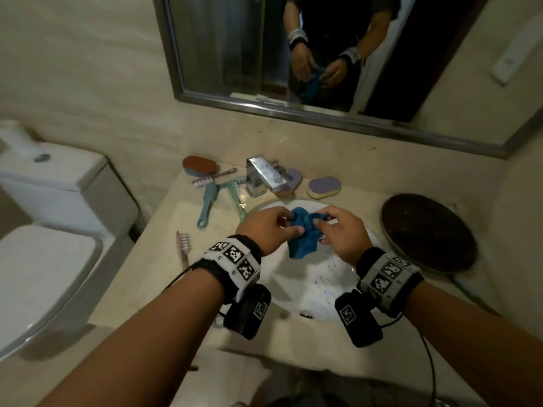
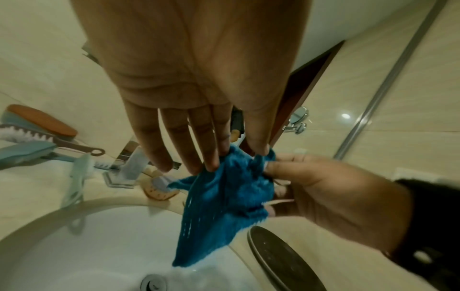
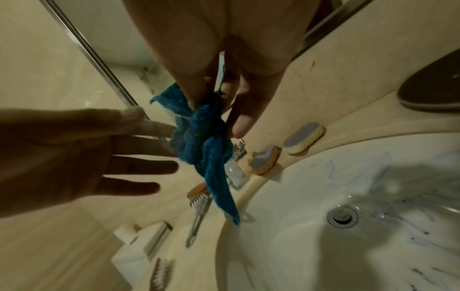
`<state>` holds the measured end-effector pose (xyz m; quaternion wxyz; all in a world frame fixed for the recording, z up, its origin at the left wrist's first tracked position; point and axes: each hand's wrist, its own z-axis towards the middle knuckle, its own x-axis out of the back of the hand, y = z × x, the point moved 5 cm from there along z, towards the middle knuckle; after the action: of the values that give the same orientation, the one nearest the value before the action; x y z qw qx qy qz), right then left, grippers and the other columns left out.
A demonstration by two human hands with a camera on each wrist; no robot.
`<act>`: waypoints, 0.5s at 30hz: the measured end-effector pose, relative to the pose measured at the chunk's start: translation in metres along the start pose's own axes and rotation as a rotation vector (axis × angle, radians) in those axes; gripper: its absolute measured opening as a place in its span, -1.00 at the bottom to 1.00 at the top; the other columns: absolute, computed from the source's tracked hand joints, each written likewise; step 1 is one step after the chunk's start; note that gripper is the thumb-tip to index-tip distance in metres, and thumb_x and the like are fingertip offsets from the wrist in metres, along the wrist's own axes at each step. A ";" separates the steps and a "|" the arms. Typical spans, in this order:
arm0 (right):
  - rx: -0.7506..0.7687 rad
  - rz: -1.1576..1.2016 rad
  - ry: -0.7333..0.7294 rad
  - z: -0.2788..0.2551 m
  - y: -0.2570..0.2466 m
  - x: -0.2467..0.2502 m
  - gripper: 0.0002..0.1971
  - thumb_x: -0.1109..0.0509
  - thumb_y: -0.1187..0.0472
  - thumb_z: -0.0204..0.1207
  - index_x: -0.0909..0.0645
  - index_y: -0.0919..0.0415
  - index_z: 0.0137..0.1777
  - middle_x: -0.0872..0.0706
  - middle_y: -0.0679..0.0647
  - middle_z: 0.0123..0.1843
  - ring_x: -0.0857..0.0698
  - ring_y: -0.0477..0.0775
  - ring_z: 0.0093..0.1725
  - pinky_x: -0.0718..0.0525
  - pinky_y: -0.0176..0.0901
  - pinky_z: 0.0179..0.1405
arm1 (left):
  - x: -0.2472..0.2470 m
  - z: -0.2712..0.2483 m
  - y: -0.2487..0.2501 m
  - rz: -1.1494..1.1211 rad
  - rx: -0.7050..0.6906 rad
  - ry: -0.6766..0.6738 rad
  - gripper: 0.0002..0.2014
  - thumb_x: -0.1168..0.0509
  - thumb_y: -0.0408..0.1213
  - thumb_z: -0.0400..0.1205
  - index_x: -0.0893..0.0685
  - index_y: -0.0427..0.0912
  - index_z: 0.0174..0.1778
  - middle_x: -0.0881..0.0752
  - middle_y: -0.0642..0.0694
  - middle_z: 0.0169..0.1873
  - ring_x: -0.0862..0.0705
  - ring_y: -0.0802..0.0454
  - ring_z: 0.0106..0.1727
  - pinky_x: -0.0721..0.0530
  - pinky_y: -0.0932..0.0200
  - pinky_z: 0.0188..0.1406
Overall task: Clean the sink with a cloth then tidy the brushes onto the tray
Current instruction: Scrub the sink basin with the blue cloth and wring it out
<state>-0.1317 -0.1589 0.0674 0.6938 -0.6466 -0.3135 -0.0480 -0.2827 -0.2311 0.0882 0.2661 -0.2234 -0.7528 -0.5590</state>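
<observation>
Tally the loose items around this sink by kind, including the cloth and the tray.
Handled brushes: 4 (rear pink brush, teal brush, green brush, front pink brush)
Oval pads: 3 (brown-topped pad, purple-topped pads)
Blue cloth: 1
Round tray: 1
Total: 9

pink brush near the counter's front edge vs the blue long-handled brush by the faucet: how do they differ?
Colour: the pink brush has a pink handle; the blue brush is pale blue.
Place: the pink brush lies alone near the counter's front edge; the blue brush sits among other brushes left of the faucet.
Handle: the blue brush ends in a hanging loop; none shows on the pink brush.
Shared: both lie flat on the counter, untouched, not on the tray.
</observation>
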 end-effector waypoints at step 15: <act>-0.193 0.190 0.052 -0.066 -0.030 0.051 -0.84 -0.26 0.24 0.62 -0.60 0.32 0.06 -0.73 0.24 0.01 -0.73 0.12 0.02 -0.73 -0.04 -0.04 | -0.007 -0.011 0.038 -0.281 -0.224 -0.035 -0.78 -0.40 -0.28 0.55 -0.53 0.12 -0.26 -0.53 0.04 -0.29 -0.57 -0.01 -0.21 -0.62 0.08 -0.13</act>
<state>-0.0810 -0.2078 0.1210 0.6376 -0.7357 -0.2267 -0.0290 -0.2517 -0.2311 0.1134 0.1458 -0.1537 -0.7142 -0.6671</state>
